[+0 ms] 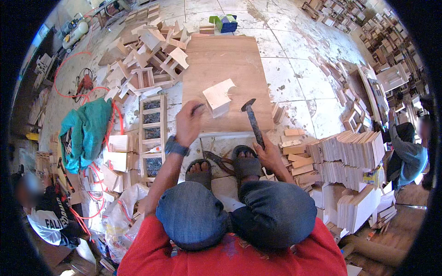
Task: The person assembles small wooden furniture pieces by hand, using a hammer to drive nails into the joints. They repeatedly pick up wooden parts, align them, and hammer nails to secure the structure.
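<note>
Pale floor tiles (294, 50) spread around me, crowded with wood on both sides. Near my sandals (198, 177), my right hand (271, 155) is wrapped around the handle of a hammer (252, 120), its head pointing to the far side. My left hand (188, 123) is blurred, fingers curled, just left of a small notched wooden piece (218, 95); I cannot tell whether they pinch anything. That piece sits on a flat plywood board (225, 60). Left of it lies a divided wooden tray (163, 124); right, stacked panels (345, 152). Far left, wooden parts (152, 40) are heaped, and beyond the board stands a green-and-blue box (228, 24).
</note>
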`<state>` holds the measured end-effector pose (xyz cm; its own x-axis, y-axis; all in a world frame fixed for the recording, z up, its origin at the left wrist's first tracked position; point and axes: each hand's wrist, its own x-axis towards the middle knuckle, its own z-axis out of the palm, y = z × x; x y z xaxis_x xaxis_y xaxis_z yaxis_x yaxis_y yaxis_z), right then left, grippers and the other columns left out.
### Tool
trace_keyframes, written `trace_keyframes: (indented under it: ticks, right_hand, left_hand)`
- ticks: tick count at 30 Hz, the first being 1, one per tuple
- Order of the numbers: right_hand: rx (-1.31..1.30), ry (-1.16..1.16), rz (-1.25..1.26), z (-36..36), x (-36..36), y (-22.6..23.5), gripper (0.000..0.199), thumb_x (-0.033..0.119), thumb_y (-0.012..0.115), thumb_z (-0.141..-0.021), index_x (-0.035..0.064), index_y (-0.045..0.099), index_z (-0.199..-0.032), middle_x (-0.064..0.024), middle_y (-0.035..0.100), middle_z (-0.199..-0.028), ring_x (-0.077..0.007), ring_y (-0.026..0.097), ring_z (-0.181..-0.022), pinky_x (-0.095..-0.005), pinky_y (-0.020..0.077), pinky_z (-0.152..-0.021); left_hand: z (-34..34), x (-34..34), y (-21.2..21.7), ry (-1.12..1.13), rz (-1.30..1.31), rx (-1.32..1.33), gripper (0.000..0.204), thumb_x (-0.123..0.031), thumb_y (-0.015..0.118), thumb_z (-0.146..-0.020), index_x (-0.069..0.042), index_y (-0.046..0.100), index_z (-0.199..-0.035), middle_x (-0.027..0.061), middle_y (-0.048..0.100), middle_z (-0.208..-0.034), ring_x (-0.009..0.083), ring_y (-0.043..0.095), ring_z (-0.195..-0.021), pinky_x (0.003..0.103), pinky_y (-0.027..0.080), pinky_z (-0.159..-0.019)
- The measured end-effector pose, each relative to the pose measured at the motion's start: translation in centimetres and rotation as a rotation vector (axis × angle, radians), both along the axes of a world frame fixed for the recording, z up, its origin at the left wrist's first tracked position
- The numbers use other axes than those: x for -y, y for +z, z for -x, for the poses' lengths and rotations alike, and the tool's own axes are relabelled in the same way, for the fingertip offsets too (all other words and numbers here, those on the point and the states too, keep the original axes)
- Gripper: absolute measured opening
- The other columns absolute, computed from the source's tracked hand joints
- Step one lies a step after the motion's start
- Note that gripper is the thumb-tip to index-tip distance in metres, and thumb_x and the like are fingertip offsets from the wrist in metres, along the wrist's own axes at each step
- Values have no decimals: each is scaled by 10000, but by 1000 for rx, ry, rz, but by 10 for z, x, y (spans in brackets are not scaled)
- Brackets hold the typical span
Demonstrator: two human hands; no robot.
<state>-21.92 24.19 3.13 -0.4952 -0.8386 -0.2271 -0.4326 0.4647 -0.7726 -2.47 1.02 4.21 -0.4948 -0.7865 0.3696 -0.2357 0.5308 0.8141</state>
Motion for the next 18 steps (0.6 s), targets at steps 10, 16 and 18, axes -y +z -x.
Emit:
trace_keyframes:
  ticks: [10,16,18]
  right_hand:
    - [-123,62,207,-9,7,63,536,231,497,-959,60,293,-1425,-236,612,-778,-366,626,-724,-428,469,-657]
    - [-173,208,-46,-11,28,74,581,214,510,-940,145,245,-1452,-312,606,-828,-489,603,-754,-522,473,-655]
    - [-222,197,53,-10,31,84,579,224,504,-940,123,246,-1448,-314,610,-859,-489,605,-754,-528,477,-652]
  left_hand:
    - [84,4,3,-29,253,24,130,-20,693,-713,-56,692,-838,92,676,-953,298,581,-963,394,455,-872]
    - [82,6,4,-58,205,64,106,-12,675,-737,-31,694,-840,104,675,-990,292,586,-999,378,474,-887]
    - [82,7,7,-72,191,84,134,-11,674,-730,-27,686,-862,110,666,-1007,302,578,-1014,381,464,-905]
